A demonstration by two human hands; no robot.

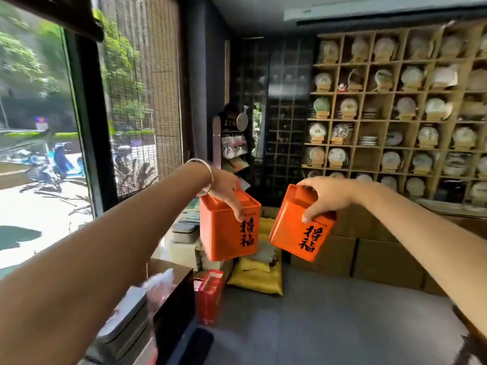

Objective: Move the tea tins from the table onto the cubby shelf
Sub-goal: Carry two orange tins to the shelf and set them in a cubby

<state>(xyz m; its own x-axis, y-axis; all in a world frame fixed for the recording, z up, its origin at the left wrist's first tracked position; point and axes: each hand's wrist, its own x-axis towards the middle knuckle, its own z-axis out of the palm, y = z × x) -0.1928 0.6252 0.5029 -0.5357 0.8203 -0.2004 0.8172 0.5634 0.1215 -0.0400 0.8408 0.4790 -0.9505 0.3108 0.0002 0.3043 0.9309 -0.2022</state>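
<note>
Two orange square tea tins with black characters hang in the air in front of me. My left hand [228, 189] grips the left tin [224, 233] by its top, and that tin stays nearly upright. My right hand [325, 196] grips the right tin [297, 233] by its lid end; this one tilts to the right. The wooden cubby shelf [390, 119] fills the wall at the right, and most of its compartments hold round tea cakes on stands. A few compartments look bare.
A dark lattice cabinet [279, 122] stands at the back. Cardboard boxes [374, 251] line the floor under the shelf. Yellow bags [257, 277], a red box [209, 296] and stacked boxes [184, 233] sit at the centre left. A dark counter [171, 299] with trays is at the lower left.
</note>
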